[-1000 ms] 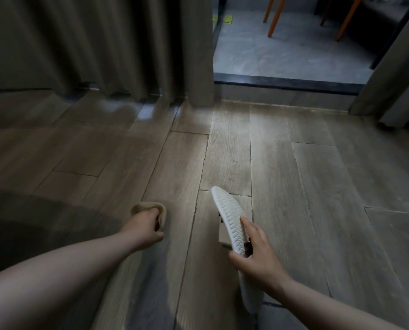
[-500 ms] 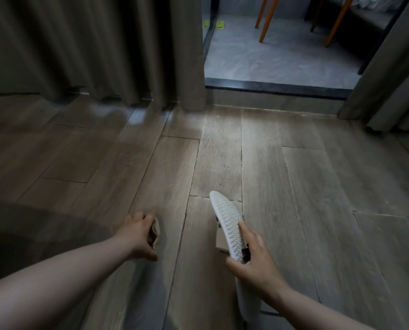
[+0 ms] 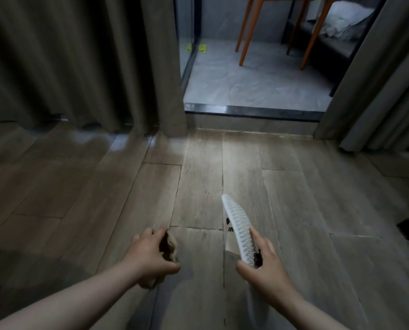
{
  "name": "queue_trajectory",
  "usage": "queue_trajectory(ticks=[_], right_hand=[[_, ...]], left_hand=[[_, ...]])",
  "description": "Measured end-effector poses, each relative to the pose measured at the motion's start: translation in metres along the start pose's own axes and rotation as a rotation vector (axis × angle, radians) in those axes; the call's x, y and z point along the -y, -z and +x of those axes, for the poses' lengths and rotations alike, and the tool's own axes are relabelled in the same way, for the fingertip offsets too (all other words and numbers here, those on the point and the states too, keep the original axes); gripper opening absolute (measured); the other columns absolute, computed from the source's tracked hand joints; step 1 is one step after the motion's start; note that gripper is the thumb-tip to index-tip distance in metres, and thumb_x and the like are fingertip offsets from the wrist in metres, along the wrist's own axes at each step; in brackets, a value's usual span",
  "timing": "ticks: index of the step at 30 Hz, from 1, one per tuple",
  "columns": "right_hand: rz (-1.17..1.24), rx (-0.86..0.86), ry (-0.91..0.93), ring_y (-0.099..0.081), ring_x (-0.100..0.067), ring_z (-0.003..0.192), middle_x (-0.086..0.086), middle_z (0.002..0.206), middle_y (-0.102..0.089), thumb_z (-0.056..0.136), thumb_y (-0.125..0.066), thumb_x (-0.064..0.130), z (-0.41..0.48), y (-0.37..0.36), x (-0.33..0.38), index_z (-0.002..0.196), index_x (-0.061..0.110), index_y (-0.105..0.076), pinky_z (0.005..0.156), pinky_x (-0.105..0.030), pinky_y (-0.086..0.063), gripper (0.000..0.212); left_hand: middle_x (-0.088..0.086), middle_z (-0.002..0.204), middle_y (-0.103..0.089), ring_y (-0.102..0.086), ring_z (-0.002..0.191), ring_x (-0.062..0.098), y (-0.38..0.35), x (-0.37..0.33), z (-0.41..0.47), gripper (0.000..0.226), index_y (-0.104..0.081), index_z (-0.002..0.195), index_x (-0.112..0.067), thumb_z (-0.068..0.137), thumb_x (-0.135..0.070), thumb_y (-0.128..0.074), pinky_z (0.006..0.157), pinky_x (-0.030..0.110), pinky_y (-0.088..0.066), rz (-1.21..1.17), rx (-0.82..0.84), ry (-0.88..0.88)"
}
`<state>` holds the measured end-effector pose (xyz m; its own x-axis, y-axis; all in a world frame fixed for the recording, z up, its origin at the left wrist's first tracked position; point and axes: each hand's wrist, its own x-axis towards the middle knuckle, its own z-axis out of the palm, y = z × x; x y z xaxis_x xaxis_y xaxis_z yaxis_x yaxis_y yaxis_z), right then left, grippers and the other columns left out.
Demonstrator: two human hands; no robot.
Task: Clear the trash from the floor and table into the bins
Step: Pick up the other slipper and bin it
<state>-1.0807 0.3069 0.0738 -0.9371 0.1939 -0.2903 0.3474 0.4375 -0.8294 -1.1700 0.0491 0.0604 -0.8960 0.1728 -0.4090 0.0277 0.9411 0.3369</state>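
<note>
I see the left hand (image 3: 151,257) clenched around a crumpled beige wad (image 3: 172,246); whether it is cloth or paper I cannot tell. It is held above the wooden floor (image 3: 79,198). The right hand (image 3: 264,266) grasps a white slipper (image 3: 238,225) near its middle, with the ridged sole turned up and the tip pointing toward the door sill (image 3: 253,113). Grey curtains (image 3: 79,67) hang on the left.

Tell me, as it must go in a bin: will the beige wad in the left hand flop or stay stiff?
Probably floppy: the beige wad bunches in folds inside the left hand, a bit drooping below the palm. Likely light, since a curled grip carries it. Being crumpled, it seems unlikely to roll.
</note>
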Motion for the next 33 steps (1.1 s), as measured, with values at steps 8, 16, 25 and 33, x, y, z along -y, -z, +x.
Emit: queue_trajectory(ticks=[8,16,25,33], right_hand=[[0.005,-0.089,-0.043,-0.047,0.015,0.101,0.015,0.138,-0.035,0.074,-0.07,0.025,-0.005,0.081,0.084,0.148,0.034,-0.031,0.084,-0.011,-0.037,0.084],[0.026,-0.131,-0.076,-0.041,-0.004,0.119,0.009,0.14,-0.035,0.072,-0.068,0.03,-0.061,0.209,0.278,0.149,0.03,-0.03,0.097,-0.02,-0.032,0.086],[0.085,-0.251,0.021,-0.04,-0.002,0.12,0.007,0.143,-0.036,0.061,-0.06,0.042,-0.171,0.371,0.515,0.148,0.03,-0.033,0.098,-0.02,-0.032,0.093],[0.064,-0.461,0.25,-0.041,-0.002,0.12,0.007,0.145,-0.035,0.068,-0.066,0.043,-0.273,0.529,0.699,0.148,0.03,-0.032,0.089,-0.01,-0.033,0.087]], left_hand=[[-0.002,0.128,-0.041,-0.038,0.12,0.023,0.107,-0.089,-0.018,0.092,-0.033,0.141,-0.034,0.061,-0.062,-0.069,0.096,0.029,-0.037,-0.109,-0.046,-0.004],[0.0,0.133,-0.041,-0.037,0.126,0.025,0.292,-0.187,-0.112,0.1,-0.029,0.145,-0.033,0.059,-0.065,-0.069,0.101,0.03,-0.037,-0.184,-0.037,0.041],[-0.008,0.124,-0.058,-0.053,0.118,0.019,0.519,-0.328,-0.242,0.092,-0.046,0.133,-0.038,0.05,-0.069,-0.069,0.093,0.033,-0.05,-0.437,-0.114,-0.058],[-0.006,0.116,-0.061,-0.059,0.105,0.012,0.71,-0.47,-0.361,0.079,-0.054,0.12,-0.035,0.051,-0.069,-0.072,0.089,0.032,-0.051,-0.569,-0.211,-0.39]])
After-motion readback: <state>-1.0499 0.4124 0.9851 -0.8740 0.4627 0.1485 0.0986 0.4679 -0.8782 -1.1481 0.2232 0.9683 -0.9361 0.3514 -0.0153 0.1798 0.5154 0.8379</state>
